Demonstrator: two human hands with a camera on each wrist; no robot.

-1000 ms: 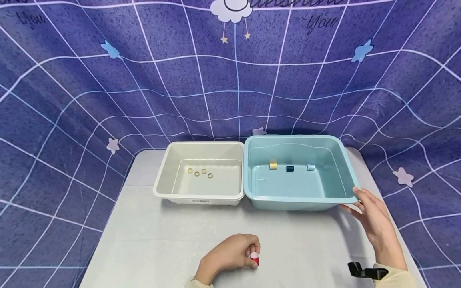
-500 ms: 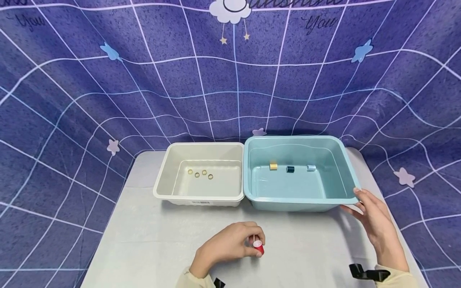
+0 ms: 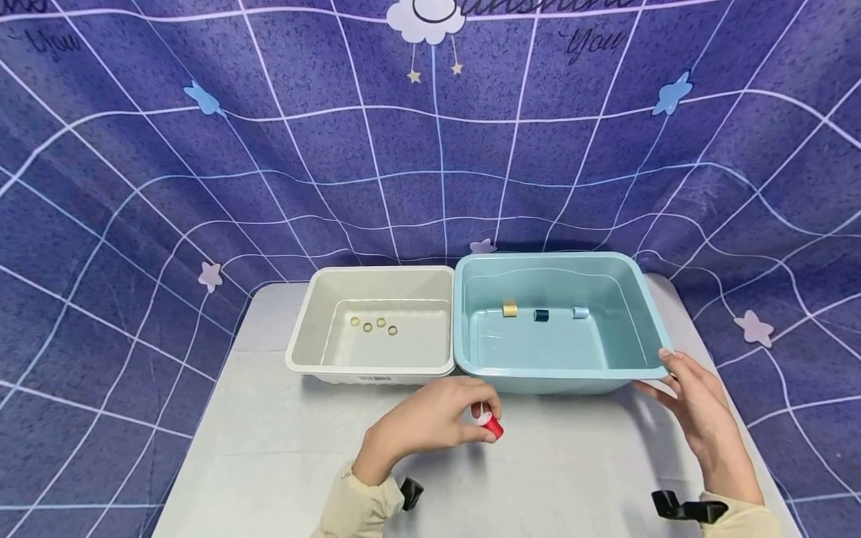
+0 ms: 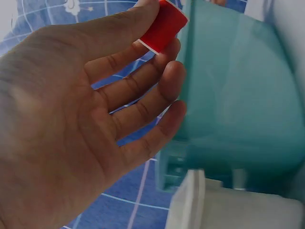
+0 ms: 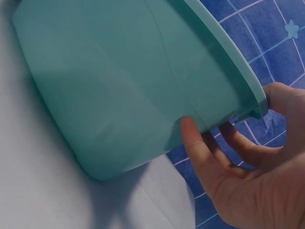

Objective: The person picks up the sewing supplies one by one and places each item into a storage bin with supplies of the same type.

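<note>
Between thumb and fingertips my left hand (image 3: 430, 422) pinches a small red thread spool (image 3: 492, 426) with a white end, tilted, in front of the teal basin (image 3: 551, 372). The left wrist view shows the red spool (image 4: 164, 26) at the top, the other fingers loosely bent below it. My right hand (image 3: 699, 418) grips the basin's front right corner. In the right wrist view its thumb lies at the rim and its fingers press the wall (image 5: 119, 95) from below. Inside the basin lie a yellow spool (image 3: 510, 310), a dark blue spool (image 3: 541, 315) and a light blue spool (image 3: 580, 312).
A white basin (image 3: 377, 369) stands against the teal one on the left, with several small yellowish rings (image 3: 393, 330) on its floor. Both stand on a white table (image 3: 255, 448). Behind hangs a blue gridded cloth (image 3: 323, 142).
My left hand has carried the red spool up from near the table's front toward the teal basin, tilting it more. The right hand has kept its hold on the basin corner.
</note>
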